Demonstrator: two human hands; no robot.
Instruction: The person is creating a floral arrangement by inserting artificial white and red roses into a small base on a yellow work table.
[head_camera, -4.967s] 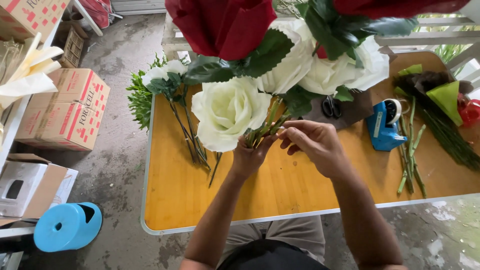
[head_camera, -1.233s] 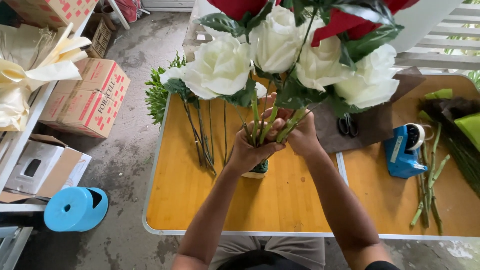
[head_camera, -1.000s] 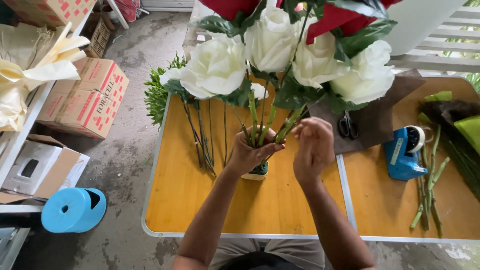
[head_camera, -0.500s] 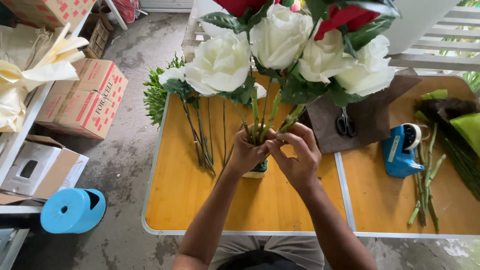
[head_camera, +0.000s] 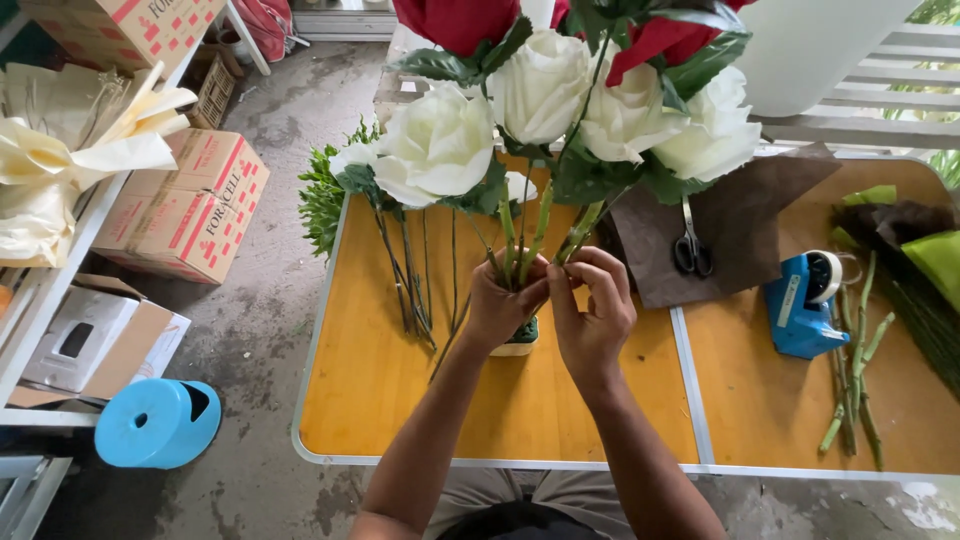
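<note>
Right hand (head_camera: 592, 318) back on stems, fingers pinching | left hand (head_camera: 503, 305) clenched round bouquet (head_camera: 560, 110) | binding resumes over table (head_camera: 520, 400)

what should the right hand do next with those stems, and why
Probably press its fingertips in to tuck the loose stem against the bunch. The left hand already grips the green stems of the white roses in a fist, while the right hand only pinches at the side of the cluster, where the stems fan apart slightly above the grip.
</note>
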